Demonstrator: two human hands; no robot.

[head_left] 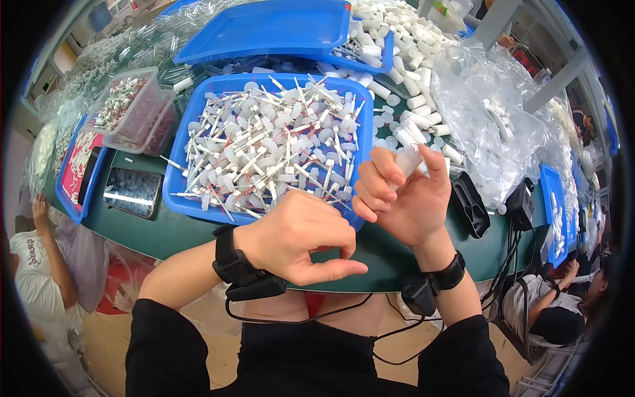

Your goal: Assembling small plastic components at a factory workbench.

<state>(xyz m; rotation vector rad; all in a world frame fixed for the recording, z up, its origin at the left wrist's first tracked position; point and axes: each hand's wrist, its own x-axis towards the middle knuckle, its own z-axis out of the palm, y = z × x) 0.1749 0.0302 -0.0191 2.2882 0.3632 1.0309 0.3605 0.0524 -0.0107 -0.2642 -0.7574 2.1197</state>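
My right hand [413,198] is raised at the tray's right corner, palm up, with fingers closed round a translucent white plastic cylinder [408,159]. My left hand [297,238] hovers over the near edge of the blue tray [366,129], back of the hand up. Its thumb stands apart from the bent index finger, with nothing visible between them; the other fingers are mostly hidden. A heap of thin white sticks with pale discs and red wires [271,142] fills the tray. Loose white cylinders [418,102] lie beyond my right hand.
A phone [133,192] and clear tubs of small parts [124,102] are on the left. Another blue tray [264,30] lies behind. To the right are clear plastic bags [483,132], a black holder [471,205] and cables. Other people sit at both sides.
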